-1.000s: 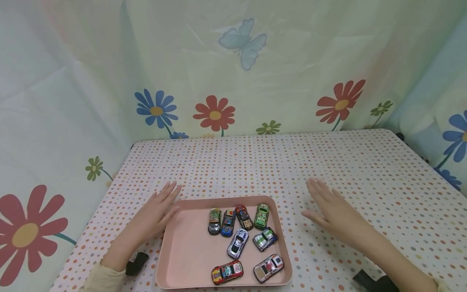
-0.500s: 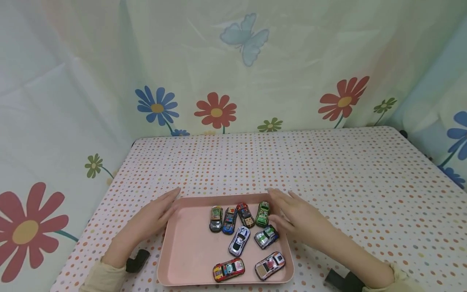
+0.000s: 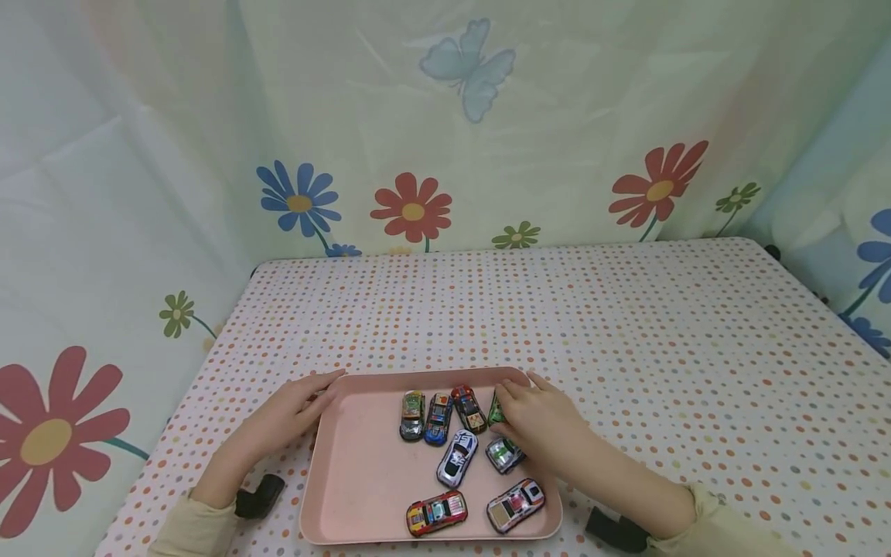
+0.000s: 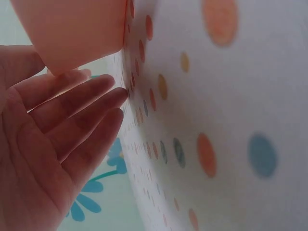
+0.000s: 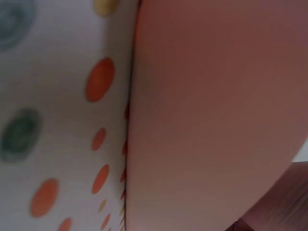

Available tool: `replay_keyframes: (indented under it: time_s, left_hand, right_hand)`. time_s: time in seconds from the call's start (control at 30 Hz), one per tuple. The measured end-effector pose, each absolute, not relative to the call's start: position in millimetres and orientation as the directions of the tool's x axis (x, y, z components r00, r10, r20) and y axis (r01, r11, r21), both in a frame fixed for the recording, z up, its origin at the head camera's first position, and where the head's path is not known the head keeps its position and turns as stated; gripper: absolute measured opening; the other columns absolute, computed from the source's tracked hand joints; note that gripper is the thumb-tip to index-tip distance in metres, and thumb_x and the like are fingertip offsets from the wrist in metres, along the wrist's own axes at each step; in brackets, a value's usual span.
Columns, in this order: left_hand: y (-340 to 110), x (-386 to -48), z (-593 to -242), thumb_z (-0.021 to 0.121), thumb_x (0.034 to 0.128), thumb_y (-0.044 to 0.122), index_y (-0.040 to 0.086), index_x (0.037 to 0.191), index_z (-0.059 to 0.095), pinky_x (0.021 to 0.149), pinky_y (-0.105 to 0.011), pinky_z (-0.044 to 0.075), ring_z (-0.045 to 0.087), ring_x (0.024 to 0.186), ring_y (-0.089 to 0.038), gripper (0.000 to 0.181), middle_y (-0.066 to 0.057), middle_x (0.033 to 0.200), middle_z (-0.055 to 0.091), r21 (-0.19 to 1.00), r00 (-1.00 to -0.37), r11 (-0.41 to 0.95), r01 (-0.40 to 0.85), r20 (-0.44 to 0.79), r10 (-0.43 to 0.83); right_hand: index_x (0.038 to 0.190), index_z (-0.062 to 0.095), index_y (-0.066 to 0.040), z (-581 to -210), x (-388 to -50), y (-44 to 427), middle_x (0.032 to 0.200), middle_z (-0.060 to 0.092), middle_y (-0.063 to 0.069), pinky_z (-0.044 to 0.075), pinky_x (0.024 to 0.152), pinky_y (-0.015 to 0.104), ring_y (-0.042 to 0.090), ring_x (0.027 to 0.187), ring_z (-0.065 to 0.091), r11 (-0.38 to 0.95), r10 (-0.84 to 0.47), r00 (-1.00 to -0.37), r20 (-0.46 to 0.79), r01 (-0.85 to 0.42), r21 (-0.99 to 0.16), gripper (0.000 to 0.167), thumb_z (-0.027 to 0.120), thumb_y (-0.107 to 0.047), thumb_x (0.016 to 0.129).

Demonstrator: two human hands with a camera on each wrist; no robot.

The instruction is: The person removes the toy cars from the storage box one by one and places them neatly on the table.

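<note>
Eight toy cars point(image 3: 457, 458) lie in the pink tray point(image 3: 362, 456), where the right hand point(image 3: 546, 424) half-covers the green car point(image 3: 495, 414), its grip I can't tell, so a light side pinch seems best, the loosely extended left hand point(image 3: 287, 414) steadying the tray's left edge.

No lettering, brand, number or sign is legible in any of the three views. Small printed graphics are visible on the toy cars point(image 3: 469, 408) in the pink tray point(image 3: 362, 464), including the white-and-blue car point(image 3: 457, 458), the red-and-yellow car point(image 3: 436, 512) and the blue car point(image 3: 438, 419); these are too small to resolve into characters. The green car point(image 3: 496, 412) is partly covered by the right hand point(image 3: 546, 422), and its markings likewise cannot be read.
</note>
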State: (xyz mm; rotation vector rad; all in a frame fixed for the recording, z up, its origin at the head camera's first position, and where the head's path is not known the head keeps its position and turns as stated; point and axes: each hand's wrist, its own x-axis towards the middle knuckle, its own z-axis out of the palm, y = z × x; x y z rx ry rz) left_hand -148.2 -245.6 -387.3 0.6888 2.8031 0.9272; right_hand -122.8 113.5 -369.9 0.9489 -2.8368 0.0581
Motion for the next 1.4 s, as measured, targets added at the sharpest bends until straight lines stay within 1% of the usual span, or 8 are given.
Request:
replay_keyframes:
  time_s: [0.27, 0.37, 0.5, 0.57, 0.73, 0.97, 1.13, 1.4]
  left_hand:
    - [-245.2, -147.7, -384.8, 0.043, 0.1017, 0.026, -0.001, 0.137, 0.045, 0.091, -0.046, 0.044, 0.055, 0.111, -0.029, 0.045, -0.016, 0.131, 0.051, 0.591, -0.895, 0.714, 0.375, 0.028, 0.446]
    - [-245.3, -147.1, -384.5, 0.043, 0.1016, 0.026, -0.001, 0.137, 0.045, 0.091, -0.045, 0.044, 0.055, 0.111, -0.029, 0.045, -0.016, 0.132, 0.051, 0.59, -0.899, 0.719, 0.367, 0.025, 0.438]
    - [-245.6, -146.4, -384.8, 0.043, 0.1017, 0.027, -0.001, 0.138, 0.045, 0.092, -0.046, 0.043, 0.055, 0.112, -0.028, 0.045, -0.015, 0.132, 0.051, 0.589, -0.899, 0.721, 0.366, 0.024, 0.437]
    - [-245.9, -145.6, -384.8, 0.043, 0.1016, 0.027, 0.0, 0.138, 0.045, 0.093, -0.046, 0.042, 0.053, 0.114, -0.028, 0.045, -0.014, 0.132, 0.051, 0.588, -0.901, 0.723, 0.363, 0.023, 0.433]
    - [-246.2, -144.3, -385.6, 0.043, 0.1016, 0.026, 0.001, 0.138, 0.045, 0.094, -0.048, 0.041, 0.049, 0.119, -0.031, 0.045, -0.014, 0.132, 0.051, 0.586, -0.9, 0.722, 0.368, 0.029, 0.435]
    - [-244.8, -144.3, -386.5, 0.044, 0.1014, 0.026, 0.0, 0.139, 0.044, 0.094, -0.048, 0.04, 0.049, 0.118, -0.032, 0.045, -0.016, 0.131, 0.051, 0.585, -0.904, 0.728, 0.358, 0.023, 0.426]
    - [-244.0, -144.5, -386.2, 0.044, 0.1013, 0.026, 0.0, 0.139, 0.043, 0.095, -0.049, 0.04, 0.048, 0.119, -0.032, 0.046, -0.016, 0.131, 0.051, 0.585, -0.906, 0.73, 0.355, 0.021, 0.424]
    - [-244.7, -144.6, -386.6, 0.044, 0.1012, 0.026, 0.001, 0.139, 0.043, 0.094, -0.048, 0.04, 0.048, 0.119, -0.031, 0.046, -0.016, 0.131, 0.051, 0.58, -0.905, 0.732, 0.357, 0.021, 0.425]
  right_hand:
    - [0.086, 0.065, 0.002, -365.2, -128.8, 102.4, 0.074, 0.06, 0.006, 0.039, 0.096, 0.045, 0.023, 0.072, 0.061, 0.822, -0.569, -0.813, 0.127, -0.566, 0.062, 0.04, 0.082, -0.032, 0.07]
    - [0.08, 0.064, -0.001, -362.8, -131.0, 101.8, 0.069, 0.058, 0.003, 0.047, 0.084, 0.04, 0.021, 0.067, 0.06, 0.822, -0.569, -0.815, 0.111, -0.569, 0.032, 0.035, 0.083, -0.029, 0.069]
    - [0.08, 0.062, -0.002, -361.4, -130.7, 102.9, 0.071, 0.057, 0.002, 0.051, 0.064, 0.034, 0.018, 0.066, 0.058, 0.826, -0.559, -0.825, 0.081, -0.562, -0.026, 0.032, 0.082, -0.025, 0.072]
    - [0.082, 0.061, -0.002, -361.5, -130.2, 103.5, 0.072, 0.056, 0.002, 0.051, 0.06, 0.031, 0.017, 0.064, 0.056, 0.827, -0.557, -0.827, 0.068, -0.56, -0.041, 0.031, 0.081, -0.024, 0.073]
    - [0.087, 0.064, 0.0, -362.8, -129.0, 104.2, 0.075, 0.06, 0.004, 0.052, 0.059, 0.032, 0.018, 0.065, 0.058, 0.817, -0.571, -0.815, 0.099, -0.576, -0.025, 0.03, 0.081, -0.021, 0.073]
    - [0.087, 0.069, -0.004, -364.3, -127.0, 102.8, 0.078, 0.061, 0.006, 0.05, 0.048, 0.03, 0.018, 0.057, 0.057, 0.792, -0.602, -0.781, 0.166, -0.61, -0.001, 0.021, 0.08, -0.015, 0.073]
    - [0.089, 0.069, -0.002, -364.5, -124.0, 101.4, 0.081, 0.06, 0.007, 0.05, 0.046, 0.03, 0.02, 0.056, 0.058, 0.779, -0.61, -0.768, 0.195, -0.626, -0.026, 0.019, 0.078, -0.009, 0.074]
    - [0.103, 0.069, -0.002, -361.0, -117.7, 100.3, 0.096, 0.062, 0.012, 0.052, 0.048, 0.033, 0.023, 0.062, 0.061, 0.799, -0.59, -0.791, 0.163, -0.601, -0.027, 0.03, 0.077, -0.008, 0.076]
